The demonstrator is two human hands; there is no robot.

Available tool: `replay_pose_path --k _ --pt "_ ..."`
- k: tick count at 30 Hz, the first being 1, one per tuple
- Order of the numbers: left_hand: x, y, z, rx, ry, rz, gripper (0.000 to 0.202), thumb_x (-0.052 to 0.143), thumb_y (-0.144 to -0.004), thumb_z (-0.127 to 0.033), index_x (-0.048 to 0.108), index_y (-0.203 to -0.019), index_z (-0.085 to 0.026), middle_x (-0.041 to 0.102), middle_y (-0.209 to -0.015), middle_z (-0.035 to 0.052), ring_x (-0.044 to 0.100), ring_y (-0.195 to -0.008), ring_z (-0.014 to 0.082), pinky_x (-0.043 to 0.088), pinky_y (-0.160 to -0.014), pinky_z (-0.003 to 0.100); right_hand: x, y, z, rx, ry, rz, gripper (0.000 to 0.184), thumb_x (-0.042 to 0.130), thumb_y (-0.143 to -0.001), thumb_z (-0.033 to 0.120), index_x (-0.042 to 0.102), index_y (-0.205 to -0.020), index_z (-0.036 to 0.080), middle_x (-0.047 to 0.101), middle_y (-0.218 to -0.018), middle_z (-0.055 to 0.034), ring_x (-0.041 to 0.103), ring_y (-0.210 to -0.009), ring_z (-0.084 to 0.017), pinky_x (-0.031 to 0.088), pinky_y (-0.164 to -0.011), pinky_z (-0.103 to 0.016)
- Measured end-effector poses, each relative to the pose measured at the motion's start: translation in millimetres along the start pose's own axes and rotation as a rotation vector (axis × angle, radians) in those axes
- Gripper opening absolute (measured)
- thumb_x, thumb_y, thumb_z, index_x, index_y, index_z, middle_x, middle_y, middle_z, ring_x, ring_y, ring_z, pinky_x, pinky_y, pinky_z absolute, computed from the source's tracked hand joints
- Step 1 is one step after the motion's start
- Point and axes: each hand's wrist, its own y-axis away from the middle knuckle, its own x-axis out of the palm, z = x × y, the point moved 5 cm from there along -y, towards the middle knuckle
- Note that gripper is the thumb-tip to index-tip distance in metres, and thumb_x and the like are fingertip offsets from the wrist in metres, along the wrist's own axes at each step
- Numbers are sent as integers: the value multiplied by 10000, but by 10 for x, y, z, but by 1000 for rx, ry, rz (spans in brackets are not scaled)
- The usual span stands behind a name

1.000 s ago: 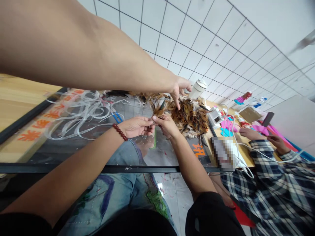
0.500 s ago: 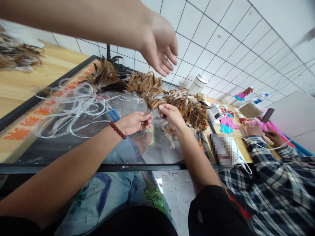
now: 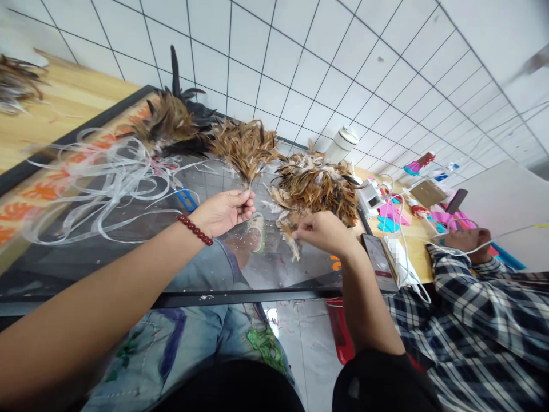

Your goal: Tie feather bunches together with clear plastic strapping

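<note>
My left hand (image 3: pixel 225 213), with a dark red bead bracelet (image 3: pixel 195 230) on its wrist, is closed in a pinch at the narrow lower end of a bunch of brown feathers (image 3: pixel 246 150). To the right, my right hand (image 3: pixel 323 232) hovers low at the front of a larger pile of brown and black feathers (image 3: pixel 321 186). Its fingers are bent together beside some pale, fluffy feathers (image 3: pixel 288 232); whatever is between the fingertips is hidden. Another feather bunch (image 3: pixel 169 120), with long black plumes, lies at the back left.
Tangled clear ribbon (image 3: pixel 115 183) and blue-handled snips (image 3: pixel 186 198) lie left on the dark glass tabletop (image 3: pixel 274 266). A white cup (image 3: pixel 342 144) stands behind the pile. A phone (image 3: pixel 380 260), white cables and pink pieces lie right, near a person in a plaid shirt (image 3: pixel 467 303).
My right hand has left the feathers at my left hand and moved right and down to the pile. Another person's arm, which reached across the top, is gone. My view has shifted slightly.
</note>
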Motion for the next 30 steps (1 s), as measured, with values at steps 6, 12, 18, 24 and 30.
replay_pose_path --k 6,12,18,24,30 --pt "32 31 10 -11 -46 3 196 482 -869 -81 611 -721 -87 558 -617 35 552 -522 89 487 -498 190 380 10 105 -62 113 153 114 605 -678 189 663 -580 183 634 -570 -12 527 -554 -113 289 -539 -236" --pt "24 25 0 17 -35 -2 189 493 -862 -72 618 -720 -80 567 -614 38 569 -528 92 492 -508 189 284 -409 32 19 -679 -91 91 616 -694 257 573 -675 179 598 -563 25 507 -496 -88 358 -511 -207" --pt "15 23 13 37 -27 -32 131 559 -835 -72 637 -730 -67 644 -685 88 650 -650 135 547 -635 240 358 -629 144 87 -1230 -156 313 742 -594 409 535 -634 177 586 -591 23 462 -476 -60 319 -445 -189" --pt "38 37 49 8 -72 -26 82 597 -815 -81 669 -787 -53 699 -794 151 694 -734 185 568 -688 276 423 -648 330 -37 -1199 -241 353 757 -585 469 544 -603 187 441 -515 67 361 -493 -63 302 -482 -213" --pt "39 51 47 -21 -150 -17 85 611 -807 -91 680 -774 -52 692 -720 132 677 -640 160 558 -607 241 491 -710 317 -127 -1090 -302 337 734 -622 476 567 -602 184 508 -604 39 439 -602 -93 380 -598 -236"
